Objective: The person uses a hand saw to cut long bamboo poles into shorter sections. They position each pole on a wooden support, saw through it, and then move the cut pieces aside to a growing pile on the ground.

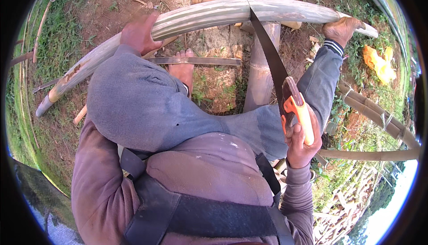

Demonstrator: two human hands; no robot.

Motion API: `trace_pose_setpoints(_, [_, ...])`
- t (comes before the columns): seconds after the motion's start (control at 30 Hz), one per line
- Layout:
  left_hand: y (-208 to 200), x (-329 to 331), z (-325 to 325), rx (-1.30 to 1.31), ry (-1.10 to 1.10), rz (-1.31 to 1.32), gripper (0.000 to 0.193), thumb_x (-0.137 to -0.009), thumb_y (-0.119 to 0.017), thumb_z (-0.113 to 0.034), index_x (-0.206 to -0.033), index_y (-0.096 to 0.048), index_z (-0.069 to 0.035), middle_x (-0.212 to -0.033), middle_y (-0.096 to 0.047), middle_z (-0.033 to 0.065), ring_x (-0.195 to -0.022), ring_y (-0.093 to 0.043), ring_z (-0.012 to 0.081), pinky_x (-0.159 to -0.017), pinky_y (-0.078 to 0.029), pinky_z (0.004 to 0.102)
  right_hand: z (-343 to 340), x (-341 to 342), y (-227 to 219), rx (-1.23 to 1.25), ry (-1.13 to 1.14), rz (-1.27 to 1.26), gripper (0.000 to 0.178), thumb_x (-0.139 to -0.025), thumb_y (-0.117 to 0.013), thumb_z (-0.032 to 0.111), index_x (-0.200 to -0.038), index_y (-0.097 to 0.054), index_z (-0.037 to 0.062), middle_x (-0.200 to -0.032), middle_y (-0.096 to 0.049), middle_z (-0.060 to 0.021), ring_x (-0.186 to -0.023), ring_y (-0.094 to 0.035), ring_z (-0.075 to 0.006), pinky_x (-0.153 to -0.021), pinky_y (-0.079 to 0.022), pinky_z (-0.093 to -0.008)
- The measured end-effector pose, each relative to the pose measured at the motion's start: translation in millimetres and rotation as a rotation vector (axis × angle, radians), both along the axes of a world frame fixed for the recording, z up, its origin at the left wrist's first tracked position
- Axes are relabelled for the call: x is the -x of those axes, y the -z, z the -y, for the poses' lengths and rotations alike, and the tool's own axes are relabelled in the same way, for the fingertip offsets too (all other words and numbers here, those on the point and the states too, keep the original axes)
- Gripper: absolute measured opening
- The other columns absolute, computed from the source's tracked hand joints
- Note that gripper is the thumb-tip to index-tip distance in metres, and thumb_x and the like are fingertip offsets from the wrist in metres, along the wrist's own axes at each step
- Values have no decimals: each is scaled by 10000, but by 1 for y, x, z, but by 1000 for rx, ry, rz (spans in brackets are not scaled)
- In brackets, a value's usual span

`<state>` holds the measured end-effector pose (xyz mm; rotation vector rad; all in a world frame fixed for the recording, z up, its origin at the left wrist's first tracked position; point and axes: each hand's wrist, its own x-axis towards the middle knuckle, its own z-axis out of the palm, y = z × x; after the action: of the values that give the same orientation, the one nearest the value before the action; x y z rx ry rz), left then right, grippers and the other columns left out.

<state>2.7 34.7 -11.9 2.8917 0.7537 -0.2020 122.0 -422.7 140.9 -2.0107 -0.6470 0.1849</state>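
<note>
Lying crosswise in the head view: pole (pixel 196 18), long axis left to right, clasped from above by left hand (pixel 140 33). Saw (pixel 277 69): handle (pixel 304 121) wrapped by right hand (pixel 305 144), blade (pixel 267 44) directed forward-left across pole. Right end topped by foot (pixel 341 30); log (pixel 259 78) crossed beneath; rightward room bounded by leg (pixel 318 80).

Faded mauve sweatshirt (pixel 200 167), pale specks (pixel 234 145) on front; right sleeve (pixel 298 191) ends at right hand (pixel 310 143). Black chest harness (pixel 218 216), wide straps (pixel 266 173). Blue-grey sweatpants (pixel 129 93), tiny dark spot (pixel 178 124) left of right hand; white-striped ankle cuff (pixel 334 47) beyond that hand. Feet (pixel 182 73) bare.
</note>
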Motion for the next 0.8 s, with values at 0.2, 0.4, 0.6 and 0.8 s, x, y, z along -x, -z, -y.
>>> trace_pose_setpoints(0.2, [-4,-15,5,36,16,15,927,-700,-880,-418,-1520,-496,-218,-1277,-679,121,-1153,-689,352,-1005,-554,473,-99,-70,85,-102,63,-54,385,-1008,-726,152,-1313,-654,-73,-1200,-726,-139,-1098,-679,-177,-952,-545,-317])
trace_pose_setpoints(0.4, [-4,-2,-3,8,16,14,925,-701,-880,-427,-1519,-498,-222,-1262,-681,118,-1149,-689,353,-1005,-554,467,-86,-46,59,-115,122,-232,375,-1006,-721,130,-1328,-659,-53,-1186,-735,-130,-1019,-683,-143,-901,-556,-303])
trace_pose_setpoints(0.6, [-2,3,3,1,10,28,916,-707,-879,-431,-1516,-500,-230,-1255,-679,114,-1151,-688,351,-987,-553,460,17,10,18,-54,52,-201,440,-1033,-667,110,-1408,-573,-101,-1307,-698,-191,-1155,-701,-241,-933,-584,-343])
trace_pose_setpoints(0.8, [2,-7,-3,32,39,57,920,-704,-883,-443,-1515,-504,-230,-1290,-675,114,-1160,-688,351,-998,-551,467,-138,-87,95,-163,100,-139,365,-997,-733,127,-1310,-671,-50,-1161,-744,-137,-1007,-690,-157,-883,-561,-306])
